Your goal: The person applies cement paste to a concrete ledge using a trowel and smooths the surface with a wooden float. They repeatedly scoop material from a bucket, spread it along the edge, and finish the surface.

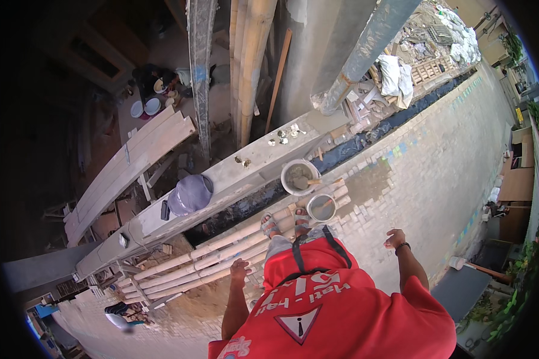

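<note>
My left hand hangs beside my red shirt, loosely curled with fingers apart and nothing visible in it. Its nearest things are the bamboo poles lying in a row by my feet. Out to the right, above the paving, my right hand is likewise empty, its fingers bent but apart; a dark band circles the wrist. Ahead of my sandals stands a white bucket of grey mortar with a wooden-handled tool in it. Closer to me a smaller pail holds greyish contents and a stick-like handle. Neither hand touches them.
A dark, wet ditch runs along a low concrete wall bearing a grey-purple cap. Bamboo props and a metal post rise beyond it. Rubble and white sacks lie far right; a person crouches in the shade.
</note>
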{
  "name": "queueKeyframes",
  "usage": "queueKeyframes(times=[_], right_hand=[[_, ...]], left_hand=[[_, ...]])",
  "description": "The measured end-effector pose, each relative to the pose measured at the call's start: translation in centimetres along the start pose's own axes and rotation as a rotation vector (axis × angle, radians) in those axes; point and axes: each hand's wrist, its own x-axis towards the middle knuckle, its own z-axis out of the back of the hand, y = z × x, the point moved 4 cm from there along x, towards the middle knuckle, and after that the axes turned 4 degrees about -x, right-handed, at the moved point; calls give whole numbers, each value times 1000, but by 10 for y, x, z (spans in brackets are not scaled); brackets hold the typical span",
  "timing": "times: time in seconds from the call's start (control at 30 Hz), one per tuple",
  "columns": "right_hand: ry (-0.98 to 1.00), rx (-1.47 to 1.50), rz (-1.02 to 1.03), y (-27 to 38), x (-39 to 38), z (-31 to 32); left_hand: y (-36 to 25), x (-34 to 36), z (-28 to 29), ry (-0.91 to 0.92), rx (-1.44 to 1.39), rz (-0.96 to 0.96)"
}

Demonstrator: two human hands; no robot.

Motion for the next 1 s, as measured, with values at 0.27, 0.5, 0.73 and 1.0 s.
queueKeyframes(times=[0.27,0.5,0.73,1.0], right_hand=[[43,-69,-67,-4,-17,-12],[-346,-600,184,33,-24,-3],[-292,-581,493,55,17,-35],[-123,-480,613,112,-1,-58]], left_hand=[[31,12,5,-28,29,28],[48,11,5,-36,19,34],[49,-3,3,-98,-79,6],[103,10,33,27,208,-543]])
